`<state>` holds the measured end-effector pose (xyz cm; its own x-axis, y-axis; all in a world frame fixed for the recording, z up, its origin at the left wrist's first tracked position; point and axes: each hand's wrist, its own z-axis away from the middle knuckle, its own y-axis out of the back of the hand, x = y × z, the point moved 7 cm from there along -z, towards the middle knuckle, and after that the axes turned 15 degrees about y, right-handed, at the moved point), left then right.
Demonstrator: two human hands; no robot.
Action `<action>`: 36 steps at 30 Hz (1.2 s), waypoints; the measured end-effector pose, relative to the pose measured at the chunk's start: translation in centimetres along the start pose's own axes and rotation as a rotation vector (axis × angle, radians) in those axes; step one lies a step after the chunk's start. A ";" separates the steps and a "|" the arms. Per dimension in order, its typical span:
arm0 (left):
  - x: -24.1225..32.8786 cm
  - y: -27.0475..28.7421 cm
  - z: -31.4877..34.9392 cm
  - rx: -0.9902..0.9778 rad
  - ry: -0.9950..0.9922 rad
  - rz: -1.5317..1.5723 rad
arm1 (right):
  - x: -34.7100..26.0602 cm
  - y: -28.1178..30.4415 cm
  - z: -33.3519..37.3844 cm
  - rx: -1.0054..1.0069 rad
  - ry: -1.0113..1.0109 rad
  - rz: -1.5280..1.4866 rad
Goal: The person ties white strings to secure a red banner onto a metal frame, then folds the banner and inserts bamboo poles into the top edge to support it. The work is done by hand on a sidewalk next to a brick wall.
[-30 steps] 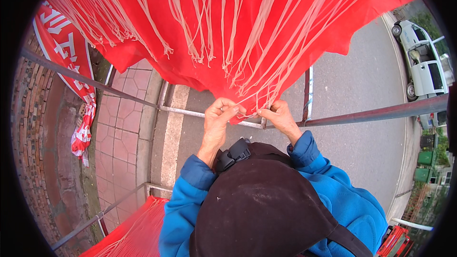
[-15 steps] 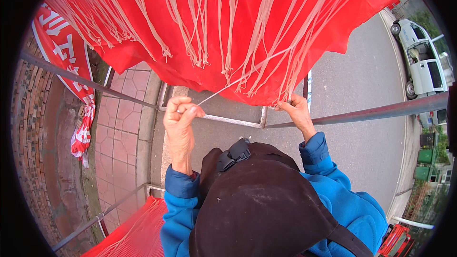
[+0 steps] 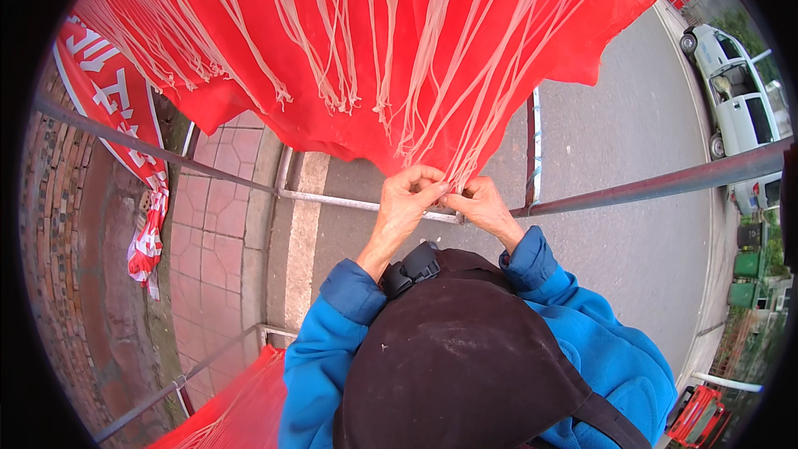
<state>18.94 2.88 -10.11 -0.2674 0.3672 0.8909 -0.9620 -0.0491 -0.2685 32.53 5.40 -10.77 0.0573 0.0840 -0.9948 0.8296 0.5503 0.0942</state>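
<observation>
A wide red cloth hangs in front of me, with many thin white strings running down to its lower edge, several ending in small knots. My left hand and my right hand meet at the lowest point of that edge. Both are closed, thumb against forefinger, pinching the cloth's edge and the string ends there. The fingertips nearly touch, and they partly hide what lies between them. My left fingers appear to hold a string end; my right fingers grip the cloth edge.
Metal frame bars cross on both sides. Another red cloth with strings lies at the lower left. A red and white banner hangs by a brick wall. Paving borders the road; a white vehicle stands at the right.
My left hand has moved right to meet my right hand at the cloth edge, and the string it held taut has slackened. My right hand has shifted slightly left, drawing the edge along.
</observation>
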 end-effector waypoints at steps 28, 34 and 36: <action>-0.7 0.0 0.3 0.020 -0.017 0.094 | 0.4 0.9 0.8 0.056 0.095 -0.092; -0.9 -0.1 0.1 0.020 -0.039 0.050 | -1.2 1.4 0.2 0.092 0.225 -0.130; -0.9 -0.2 0.0 0.036 -0.038 0.033 | -1.1 1.5 0.0 0.122 0.191 -0.143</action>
<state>19.39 2.51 -10.86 -0.2999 0.3295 0.8953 -0.9539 -0.0937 -0.2851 33.68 6.10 -9.57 -0.1613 0.1745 -0.9713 0.8832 0.4647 -0.0632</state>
